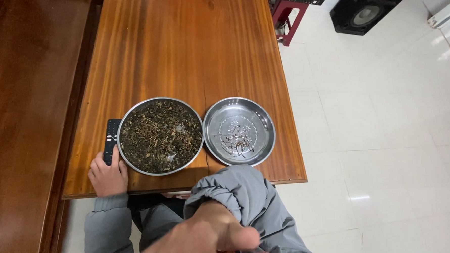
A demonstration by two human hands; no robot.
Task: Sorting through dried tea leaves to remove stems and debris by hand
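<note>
Two round steel plates sit side by side near the front edge of a wooden table (191,47). The left plate (131,117) is heaped with dark dried leaves and stems (159,135). The right plate (266,120) holds only a few thin stems (239,141) in its middle. My left hand (107,175) rests on the table at the left plate's rim, fingers curled, touching a black remote control (110,139). My right hand (204,238) is raised close to the camera, blurred, below the table edge; nothing can be made out in it.
A dark wooden bench or cabinet (22,125) runs along the left. White tiled floor (387,134) lies to the right. A black loudspeaker (369,6) and a red stool (288,17) stand at the far right end.
</note>
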